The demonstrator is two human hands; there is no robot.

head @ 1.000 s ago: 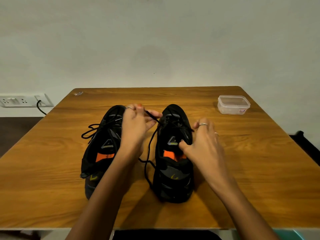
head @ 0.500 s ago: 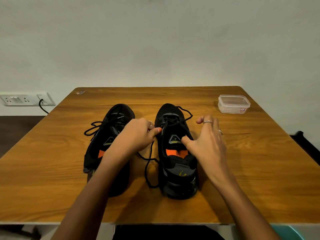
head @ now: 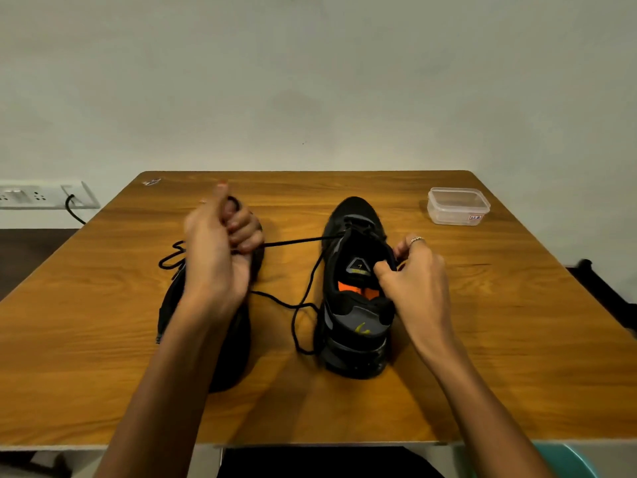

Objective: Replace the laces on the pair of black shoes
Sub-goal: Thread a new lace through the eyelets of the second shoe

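- Since half a second ago the left hand (head: pixel 220 250) has swung out to the left, drawing the thin black cord lace (head: pixel 293 240) taut from the right black mesh trainer (head: pixel 355 291).
- Its fingers are curled tight round the lace; the right hand (head: pixel 418 281) pinches the trainer's collar edge, steadying it on the brown wooden table (head: pixel 482 339).
- The left black trainer (head: pixel 234 346) lies under the left forearm, laces loose beside it.
- Best keep the pull level and the shoe pinned, freeing one eyelet at a time.
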